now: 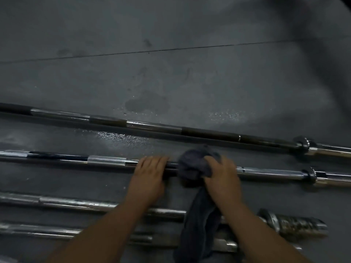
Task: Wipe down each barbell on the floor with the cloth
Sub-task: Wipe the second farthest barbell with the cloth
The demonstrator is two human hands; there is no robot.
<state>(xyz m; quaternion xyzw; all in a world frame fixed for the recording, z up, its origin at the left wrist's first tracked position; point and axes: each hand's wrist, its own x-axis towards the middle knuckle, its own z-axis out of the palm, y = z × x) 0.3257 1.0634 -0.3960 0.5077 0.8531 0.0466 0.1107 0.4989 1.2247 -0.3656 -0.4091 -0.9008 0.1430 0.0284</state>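
Barbell being wiped lies on the floor; the right hand clamps the bunched cloth round it, the left hand presses flat on it just beside the cloth. On its near side the cloth's tail hangs over neighbouring bars and could snag there.

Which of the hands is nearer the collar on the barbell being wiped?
Right. The right hand, holding the cloth on the barbell, is closer to the collar; the left hand rests on the same barbell, farther away.
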